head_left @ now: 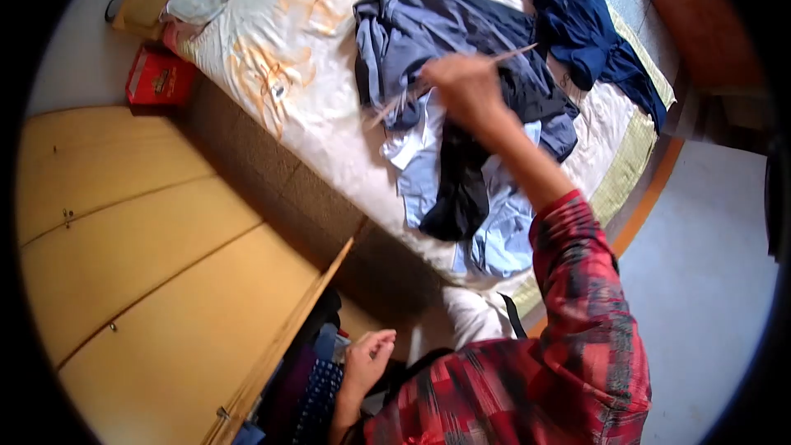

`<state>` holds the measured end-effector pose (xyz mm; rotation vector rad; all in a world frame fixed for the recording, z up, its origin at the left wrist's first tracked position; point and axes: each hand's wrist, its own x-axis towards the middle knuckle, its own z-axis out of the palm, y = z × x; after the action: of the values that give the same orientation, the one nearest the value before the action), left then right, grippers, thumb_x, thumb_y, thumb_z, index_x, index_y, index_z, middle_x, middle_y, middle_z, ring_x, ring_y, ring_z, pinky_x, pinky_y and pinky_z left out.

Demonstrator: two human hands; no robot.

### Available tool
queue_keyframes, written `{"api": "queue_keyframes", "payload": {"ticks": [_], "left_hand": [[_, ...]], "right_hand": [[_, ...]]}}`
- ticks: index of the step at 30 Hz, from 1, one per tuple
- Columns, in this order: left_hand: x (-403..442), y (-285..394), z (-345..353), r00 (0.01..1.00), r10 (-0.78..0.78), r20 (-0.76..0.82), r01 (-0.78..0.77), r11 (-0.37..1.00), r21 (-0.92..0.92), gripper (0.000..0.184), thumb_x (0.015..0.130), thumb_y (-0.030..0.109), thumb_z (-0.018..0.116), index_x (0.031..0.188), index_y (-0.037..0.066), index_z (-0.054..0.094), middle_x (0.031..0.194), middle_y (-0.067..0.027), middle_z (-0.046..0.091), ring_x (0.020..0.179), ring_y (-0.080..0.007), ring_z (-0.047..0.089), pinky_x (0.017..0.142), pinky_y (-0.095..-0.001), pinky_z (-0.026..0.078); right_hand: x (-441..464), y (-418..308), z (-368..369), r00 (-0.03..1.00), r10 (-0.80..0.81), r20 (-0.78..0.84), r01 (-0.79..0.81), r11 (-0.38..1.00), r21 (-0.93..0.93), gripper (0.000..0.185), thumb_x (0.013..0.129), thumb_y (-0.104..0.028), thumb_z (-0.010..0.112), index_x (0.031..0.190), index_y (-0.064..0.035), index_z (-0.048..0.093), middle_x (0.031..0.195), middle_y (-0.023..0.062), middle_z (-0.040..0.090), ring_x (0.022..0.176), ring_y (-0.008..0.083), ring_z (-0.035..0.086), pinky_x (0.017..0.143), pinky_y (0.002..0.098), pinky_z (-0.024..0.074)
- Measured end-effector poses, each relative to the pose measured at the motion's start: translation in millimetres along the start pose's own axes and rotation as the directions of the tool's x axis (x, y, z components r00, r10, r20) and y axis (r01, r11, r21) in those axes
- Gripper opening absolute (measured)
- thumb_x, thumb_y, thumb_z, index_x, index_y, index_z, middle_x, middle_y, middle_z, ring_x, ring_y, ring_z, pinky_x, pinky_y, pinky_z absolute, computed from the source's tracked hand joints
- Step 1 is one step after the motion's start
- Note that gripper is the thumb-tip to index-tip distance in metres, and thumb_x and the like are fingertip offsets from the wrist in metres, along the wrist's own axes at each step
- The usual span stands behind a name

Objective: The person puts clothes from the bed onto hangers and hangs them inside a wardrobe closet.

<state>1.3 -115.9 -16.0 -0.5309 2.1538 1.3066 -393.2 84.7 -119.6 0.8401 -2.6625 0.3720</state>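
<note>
My right hand (465, 86) is closed around a thin, pale clothes hanger (512, 53), blurred by motion, above the bed. Under it lie a grey-blue jacket (412, 25), a black garment (458, 185) and light blue shirts (503, 235), heaped together and partly overlapping. My left hand (368, 360) is low, beside the opened wardrobe, fingers loosely curled and apart, with nothing visible in them. Close to it, dark clothes (321, 383), one with a white pattern, show inside the wardrobe.
The bed (321, 107) has a stained, pale sheet. Navy clothing (577, 33) lies at its far right. Yellow wardrobe doors (165, 280) fill the left, one door edge jutting toward the bed. A red box (161, 78) stands by the bed's head end.
</note>
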Motion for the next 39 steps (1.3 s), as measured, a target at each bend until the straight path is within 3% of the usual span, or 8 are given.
{"api": "queue_keyframes", "payload": {"ticks": [8,11,15,18,21,24,34,39], "left_hand": [[-9,-2,2,0.998,0.051,0.049,-0.051,0.999,-0.008,0.021,0.081,0.005,0.060,0.101,0.001,0.063,0.090,-0.0112,0.064,0.075,-0.0171,0.064,0.064,-0.0252,0.050],[-14,0,4,0.998,0.037,0.054,-0.037,0.999,-0.001,0.020,0.080,0.003,0.059,0.100,0.001,0.064,0.090,-0.0104,0.066,0.079,-0.0158,0.064,0.069,-0.0241,0.049],[-27,-4,3,0.998,0.033,0.049,-0.033,0.999,0.011,0.021,0.080,0.003,0.059,0.100,0.001,0.064,0.090,-0.0099,0.065,0.078,-0.0156,0.064,0.068,-0.0238,0.049],[-39,-10,0,0.996,0.076,0.037,-0.078,0.996,0.051,0.021,0.080,0.003,0.059,0.100,0.001,0.064,0.089,-0.0093,0.065,0.076,-0.0149,0.064,0.067,-0.0231,0.049],[-53,-12,-1,0.994,0.092,0.053,-0.094,0.995,0.021,0.021,0.080,0.003,0.060,0.100,0.002,0.064,0.089,-0.0081,0.065,0.078,-0.0145,0.063,0.068,-0.0241,0.049],[-64,-13,-1,0.976,0.201,0.082,-0.205,0.978,0.035,0.021,0.080,0.004,0.060,0.101,0.003,0.064,0.089,-0.0075,0.065,0.080,-0.0147,0.063,0.069,-0.0247,0.049],[-103,14,-14,0.811,0.579,0.090,-0.583,0.812,0.026,0.020,0.081,0.011,0.062,0.099,0.003,0.064,0.085,-0.0107,0.063,0.073,-0.0179,0.062,0.066,-0.0277,0.049],[-99,32,5,0.786,0.586,0.198,-0.593,0.805,-0.032,0.027,0.080,0.014,0.063,0.104,0.003,0.062,0.090,-0.0113,0.065,0.074,-0.0184,0.062,0.068,-0.0290,0.049]], "right_hand": [[-108,103,37,0.664,0.301,0.684,-0.550,0.817,0.174,0.045,0.074,-0.055,0.061,0.089,-0.0128,0.067,0.082,0.0134,0.065,0.082,0.0331,0.062,0.070,0.0413,0.0483],[-174,62,46,0.677,0.522,0.519,-0.627,0.778,0.035,0.056,0.060,-0.052,0.074,0.097,-0.0112,0.066,0.087,0.0175,0.064,0.089,0.0325,0.062,0.077,0.0419,0.0471],[-214,39,57,0.454,0.700,0.551,-0.807,0.585,-0.077,0.032,0.072,-0.038,0.068,0.091,-0.0114,0.065,0.091,0.0153,0.065,0.089,0.0332,0.061,0.075,0.0421,0.0466],[-224,33,41,0.490,0.772,0.405,-0.872,0.428,0.240,0.023,0.079,-0.029,0.064,0.088,-0.0082,0.063,0.082,0.0119,0.065,0.078,0.0290,0.062,0.068,0.0378,0.0450],[-231,41,-8,0.602,0.730,0.323,-0.586,0.130,0.800,0.016,0.086,-0.021,0.061,0.081,-0.0058,0.059,0.064,-0.0050,0.048,0.059,0.0046,0.040,0.052,0.0221,0.0329],[-231,21,-109,0.579,0.694,0.429,-0.490,-0.125,0.863,0.010,0.089,-0.021,0.059,0.093,-0.0119,0.058,0.062,-0.0079,0.045,0.045,0.0008,0.030,0.040,0.0187,0.0211],[-218,-84,-367,0.710,0.703,0.046,-0.222,0.161,0.962,0.011,0.089,-0.018,0.059,0.096,-0.0096,0.060,0.066,-0.0059,0.054,0.044,-0.0001,0.036,0.037,0.0165,0.0230],[-203,-131,-459,0.735,0.657,-0.168,-0.009,0.257,0.966,0.013,0.087,-0.013,0.060,0.098,-0.0069,0.060,0.077,-0.0008,0.061,0.055,0.0045,0.056,0.042,0.0160,0.0413]]}}
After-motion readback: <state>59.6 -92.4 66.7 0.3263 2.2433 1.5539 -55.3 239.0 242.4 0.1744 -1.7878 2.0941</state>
